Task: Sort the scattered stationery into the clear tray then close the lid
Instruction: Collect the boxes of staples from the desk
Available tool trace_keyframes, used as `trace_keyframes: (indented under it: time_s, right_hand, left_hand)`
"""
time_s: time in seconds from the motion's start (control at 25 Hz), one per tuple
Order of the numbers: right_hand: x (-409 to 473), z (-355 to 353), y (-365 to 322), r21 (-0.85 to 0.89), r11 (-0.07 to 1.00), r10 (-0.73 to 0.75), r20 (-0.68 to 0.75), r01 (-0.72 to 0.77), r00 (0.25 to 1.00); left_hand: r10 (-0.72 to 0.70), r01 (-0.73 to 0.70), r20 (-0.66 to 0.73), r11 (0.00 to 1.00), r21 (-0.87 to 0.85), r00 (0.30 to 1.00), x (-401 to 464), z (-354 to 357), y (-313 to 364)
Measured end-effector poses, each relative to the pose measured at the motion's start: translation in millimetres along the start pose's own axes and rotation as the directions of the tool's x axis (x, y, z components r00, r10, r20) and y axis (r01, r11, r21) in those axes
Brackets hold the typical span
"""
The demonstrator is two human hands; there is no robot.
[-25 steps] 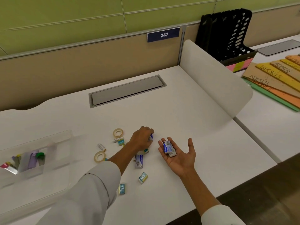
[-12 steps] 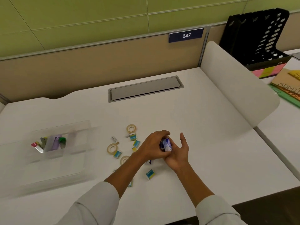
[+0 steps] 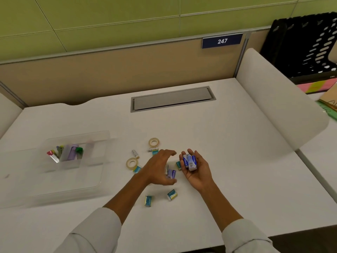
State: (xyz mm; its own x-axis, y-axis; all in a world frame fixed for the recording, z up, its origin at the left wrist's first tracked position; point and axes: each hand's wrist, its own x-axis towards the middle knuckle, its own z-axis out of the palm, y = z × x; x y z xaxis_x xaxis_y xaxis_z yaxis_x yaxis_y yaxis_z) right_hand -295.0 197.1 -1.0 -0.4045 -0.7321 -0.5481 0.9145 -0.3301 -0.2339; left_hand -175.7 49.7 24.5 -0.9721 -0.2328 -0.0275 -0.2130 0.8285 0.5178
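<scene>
From the head camera, the right hand (image 3: pixel 196 168) lies palm up, fingers cupped round small blue-and-white boxes (image 3: pixel 190 161). The left hand (image 3: pixel 158 168) hovers spread, holding nothing, over another blue box (image 3: pixel 171 174). The clear plastic tray (image 3: pixel 73 161) sits well left of both hands.

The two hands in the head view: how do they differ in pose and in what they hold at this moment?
The right hand lies palm up, cupped around a small stack of blue-and-white boxes; the left hand is turned palm down with fingers spread and holds nothing. The right hand sits clear of the scattered pieces, while the left hand hovers over another blue box on the desk. Both come from pale sleeves.
</scene>
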Motion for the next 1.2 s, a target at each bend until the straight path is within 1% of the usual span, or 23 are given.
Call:
trace_keyframes:
  time_s: [0.12, 0.2, 0.32, 0.44, 0.52, 0.6, 0.72, 0.92, 1.0, 1.12, 1.2]
  right_hand:
    - [-0.3, -1.8, -1.2, -0.010, 1.000, -0.004, -0.004, 0.004, 1.000]
    - [0.2, -3.5, -2.2, -0.014, 1.000, -0.007, -0.006, 0.007, 1.000]
    - [1.7, -5.1, -3.5, -0.015, 1.000, -0.004, -0.009, 0.004, 1.000]
    - [2.6, -6.0, -4.5, -0.032, 0.999, 0.016, -0.002, -0.016, 1.000]
    - [3.2, -4.2, -4.0, -0.066, 0.998, 0.024, -0.005, -0.024, 1.000]
    - [4.6, -0.1, -2.3, -0.090, 0.995, 0.029, -0.006, -0.029, 1.000]
    - [6.2, 11.6, 5.9, -0.120, 0.992, 0.039, 0.005, -0.038, 0.999]
    - [12.1, 28.8, 34.5, -0.142, 0.987, 0.096, 0.105, -0.081, 0.990]
    - [15.6, 37.5, 45.5, -0.152, 0.985, 0.096, 0.114, -0.078, 0.989]
    - [20.1, 50.5, 62.0, -0.120, 0.990, 0.088, 0.114, -0.074, 0.990]
    - [27.5, 62.3, 77.0, -0.167, 0.983, 0.092, 0.096, -0.075, 0.991]
  left_hand:
    - [-0.009, -0.016, 0.144, 0.985, 0.171, 0.990, -11.4, 14.5, -8.4]
    - [0.008, -0.052, 0.176, 0.968, 0.247, 0.984, -10.5, 23.1, -13.0]
    - [-0.002, -0.028, 0.127, 0.970, 0.242, 0.992, -5.7, 24.2, -12.5]
    - [0.008, -0.017, 0.054, 0.988, 0.154, 0.999, -5.1, 18.1, -9.4]
    - [0.033, -0.030, -0.051, 0.998, 0.060, 0.998, -5.9, 8.5, -5.7]
    - [0.050, -0.051, -0.168, 0.999, 0.001, 0.985, -4.1, -5.0, -0.3]
    - [0.067, -0.083, -0.265, 0.995, -0.049, 0.962, 2.2, -25.0, 7.0]
    - [0.078, -0.092, -0.258, 0.995, -0.041, 0.963, -0.5, -35.6, 8.5]
    - [0.048, -0.064, -0.255, 0.996, -0.055, 0.966, -8.5, -40.1, 1.5]
    - [0.004, -0.031, -0.291, 0.996, -0.089, 0.957, -26.2, -53.0, -20.2]
    - [-0.053, 0.024, -0.330, 0.996, -0.091, 0.943, -45.1, -66.8, -42.9]
